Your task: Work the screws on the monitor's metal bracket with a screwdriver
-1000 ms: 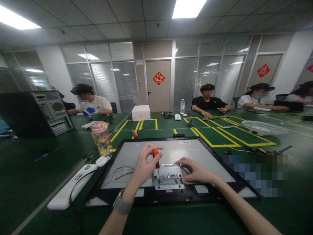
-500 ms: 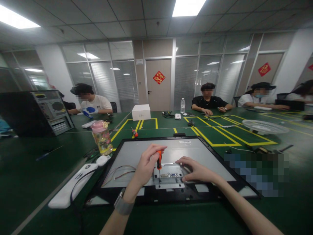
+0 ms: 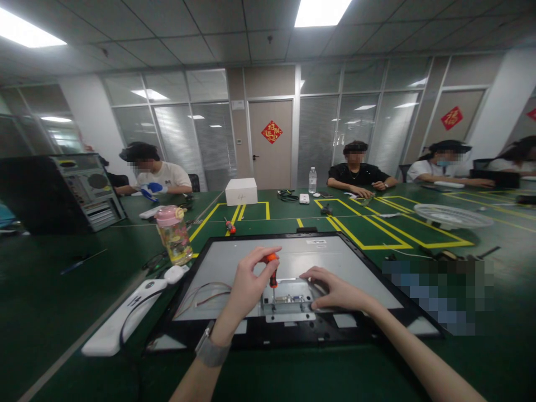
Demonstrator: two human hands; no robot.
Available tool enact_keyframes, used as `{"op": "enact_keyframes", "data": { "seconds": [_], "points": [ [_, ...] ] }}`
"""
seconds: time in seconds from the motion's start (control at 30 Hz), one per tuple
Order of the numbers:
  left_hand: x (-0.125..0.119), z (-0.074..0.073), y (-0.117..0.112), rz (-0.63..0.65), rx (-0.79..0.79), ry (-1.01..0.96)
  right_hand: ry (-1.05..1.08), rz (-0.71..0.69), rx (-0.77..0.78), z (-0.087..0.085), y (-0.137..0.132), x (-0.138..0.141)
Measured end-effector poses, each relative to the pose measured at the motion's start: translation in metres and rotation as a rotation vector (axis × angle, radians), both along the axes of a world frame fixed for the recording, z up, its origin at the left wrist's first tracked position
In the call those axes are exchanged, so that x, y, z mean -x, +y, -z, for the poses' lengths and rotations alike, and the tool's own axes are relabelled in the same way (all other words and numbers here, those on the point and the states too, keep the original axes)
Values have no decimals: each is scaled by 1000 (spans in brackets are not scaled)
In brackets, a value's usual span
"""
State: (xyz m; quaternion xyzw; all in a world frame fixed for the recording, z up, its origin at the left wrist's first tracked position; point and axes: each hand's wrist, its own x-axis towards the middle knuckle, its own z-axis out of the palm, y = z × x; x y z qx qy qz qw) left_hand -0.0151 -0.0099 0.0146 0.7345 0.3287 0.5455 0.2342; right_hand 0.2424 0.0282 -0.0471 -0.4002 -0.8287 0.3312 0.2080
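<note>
Screwdriver [image 3: 273, 277], orange and black, stands nearly upright, its handle grasped in my left hand [image 3: 250, 277], shaft pointing down at the left part of a metal bracket [image 3: 288, 288]. My right hand [image 3: 338, 293] grips the bracket's right end. I see both on a black-framed panel [image 3: 360, 273], flat on the green desk [image 3: 301, 371].

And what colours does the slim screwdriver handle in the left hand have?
The slim screwdriver handle is orange and black, seen best in the head view.
</note>
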Motion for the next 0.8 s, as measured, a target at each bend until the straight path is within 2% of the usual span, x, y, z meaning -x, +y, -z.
{"op": "enact_keyframes", "data": {
  "seconds": [0.1,0.17,0.33,0.53,0.73,0.8],
  "points": [
    [-1,3,2,-176,-99,20,1,-2,6,0,0,0],
    [0,4,1,-240,-151,37,0,0,7,0,0,0],
    [0,2,-2,-57,-98,37,1,8,-6,2,2,-1],
    [-2,1,1,-206,-126,89,3,-10,-24,5,4,-1],
    [-2,0,0,-78,-65,44,6,4,-20,4,3,-1],
    [-2,0,-1,-104,-69,54,4,3,-9,3,2,-1]
  ]
}}
